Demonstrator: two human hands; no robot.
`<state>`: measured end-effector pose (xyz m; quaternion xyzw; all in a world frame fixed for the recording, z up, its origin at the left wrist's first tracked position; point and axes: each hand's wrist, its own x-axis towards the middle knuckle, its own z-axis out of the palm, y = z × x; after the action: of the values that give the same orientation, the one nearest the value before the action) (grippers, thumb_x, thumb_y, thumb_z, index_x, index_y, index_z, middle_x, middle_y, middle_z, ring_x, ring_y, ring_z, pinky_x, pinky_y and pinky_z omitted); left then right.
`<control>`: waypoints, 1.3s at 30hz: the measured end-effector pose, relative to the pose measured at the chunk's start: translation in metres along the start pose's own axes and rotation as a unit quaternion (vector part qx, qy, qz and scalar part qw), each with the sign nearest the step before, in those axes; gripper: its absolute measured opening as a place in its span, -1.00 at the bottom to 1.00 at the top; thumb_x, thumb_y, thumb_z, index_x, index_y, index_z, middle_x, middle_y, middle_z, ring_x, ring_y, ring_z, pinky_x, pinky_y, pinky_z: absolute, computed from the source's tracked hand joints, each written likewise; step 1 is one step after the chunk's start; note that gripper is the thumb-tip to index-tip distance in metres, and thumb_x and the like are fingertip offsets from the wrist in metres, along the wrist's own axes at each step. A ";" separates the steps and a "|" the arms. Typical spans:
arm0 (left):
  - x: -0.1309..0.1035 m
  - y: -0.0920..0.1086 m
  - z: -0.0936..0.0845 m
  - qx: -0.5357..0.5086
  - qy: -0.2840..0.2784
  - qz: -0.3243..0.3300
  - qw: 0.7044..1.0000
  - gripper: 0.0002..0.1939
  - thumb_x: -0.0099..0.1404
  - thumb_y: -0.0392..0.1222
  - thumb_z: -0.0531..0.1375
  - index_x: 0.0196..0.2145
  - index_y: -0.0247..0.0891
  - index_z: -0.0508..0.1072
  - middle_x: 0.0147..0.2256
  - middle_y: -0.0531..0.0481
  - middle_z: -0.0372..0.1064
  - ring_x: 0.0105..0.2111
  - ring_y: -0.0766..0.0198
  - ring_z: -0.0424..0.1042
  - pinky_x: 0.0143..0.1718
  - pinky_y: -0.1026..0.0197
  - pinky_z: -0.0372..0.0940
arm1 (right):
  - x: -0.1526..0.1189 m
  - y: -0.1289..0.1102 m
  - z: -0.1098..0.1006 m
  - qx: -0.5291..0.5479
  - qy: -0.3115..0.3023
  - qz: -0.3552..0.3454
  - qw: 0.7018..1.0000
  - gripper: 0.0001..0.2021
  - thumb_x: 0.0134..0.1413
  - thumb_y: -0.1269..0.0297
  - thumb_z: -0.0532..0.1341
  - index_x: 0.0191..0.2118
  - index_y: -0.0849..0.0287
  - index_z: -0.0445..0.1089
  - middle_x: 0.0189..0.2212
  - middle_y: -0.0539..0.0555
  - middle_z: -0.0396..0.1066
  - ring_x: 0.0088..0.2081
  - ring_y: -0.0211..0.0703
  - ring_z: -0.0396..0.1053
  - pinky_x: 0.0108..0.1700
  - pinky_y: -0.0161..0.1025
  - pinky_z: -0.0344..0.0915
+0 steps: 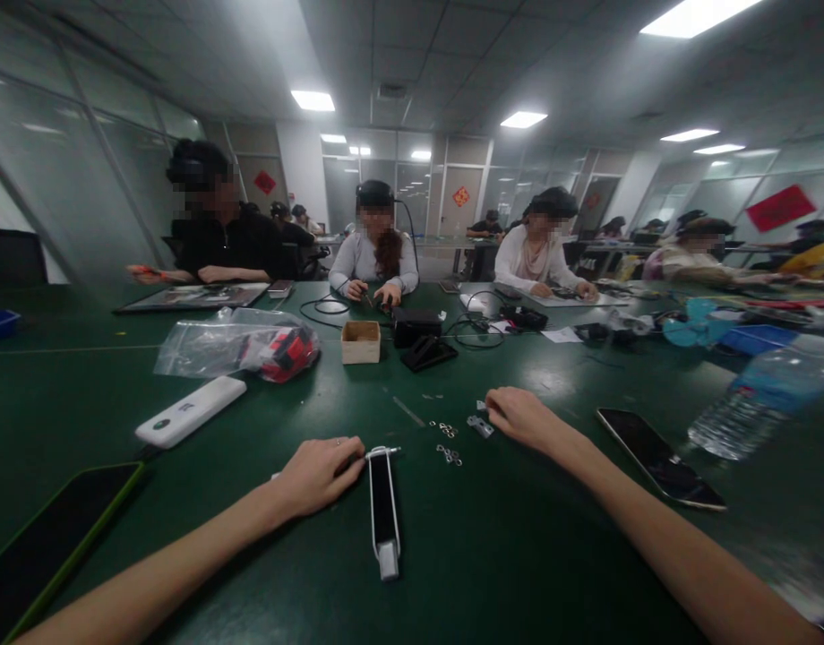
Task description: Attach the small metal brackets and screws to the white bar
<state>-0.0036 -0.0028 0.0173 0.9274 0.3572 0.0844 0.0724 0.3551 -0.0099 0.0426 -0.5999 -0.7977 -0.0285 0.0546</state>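
Observation:
My left hand (pixel 321 473) rests on the table with its fingers closed at the left end of a thin metal bolt (pixel 394 450). The bolt crosses the far end of a long, narrow white frame (pixel 397 515), which has a pale block at its near end. My right hand (pixel 519 417) has its fingers curled down at the small grey metal parts (pixel 480 427); the fingertips are partly hidden, and what they hold cannot be made out. Between my hands lie several nuts (pixel 448 455) and small rings (pixel 445 430) in two loose groups.
At left lie a green-edged phone (pixel 63 537) and a white power bank (pixel 190 414). Farther back are a plastic bag (pixel 203 345) with red items, a small cardboard box (pixel 361 343) and a black stand (pixel 429 351). A phone (pixel 657 457) and water bottle (pixel 754 403) occupy the right. Several people sit opposite.

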 end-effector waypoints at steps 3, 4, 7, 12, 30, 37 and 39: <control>0.000 0.001 -0.001 -0.004 0.002 0.001 1.000 -0.74 0.38 -0.07 -0.10 -0.24 -0.20 0.31 -0.41 0.03 0.38 -0.45 0.29 0.36 -0.42 0.30 0.16 | 0.001 0.000 0.002 0.014 -0.007 0.001 1.000 -0.84 0.16 0.43 0.07 -0.25 0.28 0.40 -0.33 0.17 0.41 -0.29 -0.11 0.36 -0.26 -0.26 0.22; 0.000 0.001 -0.001 -0.005 0.004 0.001 1.000 -0.74 0.38 -0.07 -0.10 -0.24 -0.20 0.31 -0.41 0.03 0.38 -0.45 0.29 0.36 -0.42 0.30 0.16 | 0.001 0.000 0.003 0.020 -0.008 0.001 1.000 -0.83 0.16 0.43 0.07 -0.24 0.28 0.40 -0.33 0.16 0.41 -0.29 -0.11 0.35 -0.25 -0.26 0.23; 0.000 0.001 -0.001 -0.008 0.009 0.004 1.000 -0.74 0.38 -0.07 -0.10 -0.25 -0.20 0.31 -0.40 0.03 0.38 -0.44 0.28 0.36 -0.42 0.30 0.16 | 0.001 -0.002 0.005 0.054 -0.005 -0.004 0.999 -0.83 0.16 0.41 0.08 -0.22 0.29 0.41 -0.32 0.15 0.42 -0.28 -0.13 0.35 -0.22 -0.24 0.24; -0.001 0.000 0.000 -0.004 0.005 0.006 1.000 -0.75 0.38 -0.09 -0.10 -0.23 -0.20 0.31 -0.36 0.01 0.39 -0.41 0.27 0.38 -0.39 0.29 0.18 | -0.001 -0.011 0.002 0.122 0.007 -0.019 0.992 -0.83 0.14 0.36 0.10 -0.22 0.25 0.40 -0.32 0.11 0.43 -0.31 -0.16 0.36 -0.25 -0.25 0.27; -0.001 0.000 0.001 -0.008 0.004 0.006 1.000 -0.76 0.38 -0.09 -0.10 -0.23 -0.19 0.31 -0.34 0.01 0.39 -0.40 0.27 0.38 -0.39 0.29 0.18 | -0.002 -0.011 0.006 0.149 -0.017 -0.010 0.989 -0.82 0.12 0.36 0.09 -0.28 0.26 0.42 -0.41 0.09 0.45 -0.40 -0.19 0.40 -0.35 -0.29 0.28; -0.001 -0.002 0.002 -0.006 0.004 0.004 1.000 -0.77 0.38 -0.09 -0.09 -0.24 -0.19 0.30 -0.35 0.02 0.38 -0.40 0.26 0.37 -0.39 0.28 0.17 | -0.003 -0.016 0.003 0.107 0.007 -0.031 0.994 -0.77 0.20 0.30 0.04 -0.24 0.25 0.42 -0.31 0.13 0.43 -0.30 -0.16 0.36 -0.24 -0.23 0.29; -0.001 -0.003 0.003 -0.001 0.007 0.002 1.000 -0.77 0.38 -0.08 -0.09 -0.23 -0.19 0.30 -0.35 0.02 0.38 -0.40 0.26 0.37 -0.39 0.29 0.16 | -0.005 -0.024 0.000 0.104 0.016 -0.045 0.993 -0.75 0.22 0.28 0.03 -0.22 0.25 0.42 -0.30 0.14 0.41 -0.28 -0.14 0.35 -0.21 -0.21 0.29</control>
<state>-0.0054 -0.0020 0.0134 0.9274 0.3559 0.0911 0.0712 0.3333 -0.0217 0.0422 -0.5535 -0.8218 0.0427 0.1284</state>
